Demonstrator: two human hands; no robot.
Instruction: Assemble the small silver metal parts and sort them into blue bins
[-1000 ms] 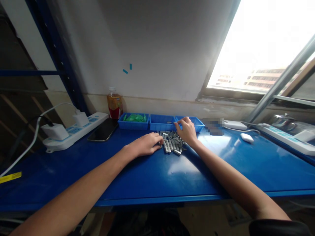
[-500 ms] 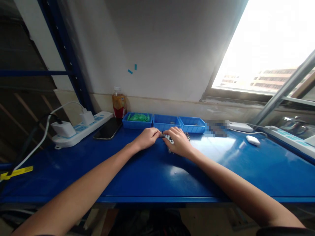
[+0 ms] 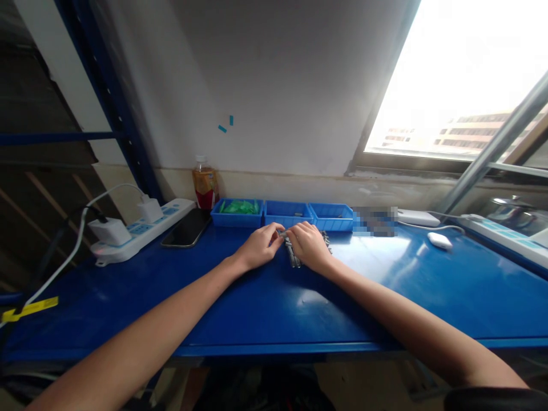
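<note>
A cluster of small silver metal pieces (image 3: pixel 293 256), slim and rod-like, lies on the blue table (image 3: pixel 240 308) near its middle. My right hand (image 3: pixel 311 246) rests palm down over them, fingers bent and close together, with fingertips and thumb hidden. Pieces show on both sides of that hand. At the cluster's left edge is my left hand (image 3: pixel 259 246), its thumb and curved fingers apart around a small gap. Its fingertips reach a silver bit by the right fingers; whether they touch it I cannot tell.
Behind the hands stand three blue bins: one with green pieces (image 3: pixel 238 206), a middle bin (image 3: pixel 287 220) and a right bin (image 3: pixel 330 222). Leftward are a bottle (image 3: pixel 205 185), a phone (image 3: pixel 187 228) and a power strip (image 3: pixel 141 228). A white case (image 3: pixel 439 241) lies right.
My left thumb and fingers have spread from their pinch. My right hand has flattened over the cluster, and the silver piece in its grasp no longer shows. More of the pieces is visible.
</note>
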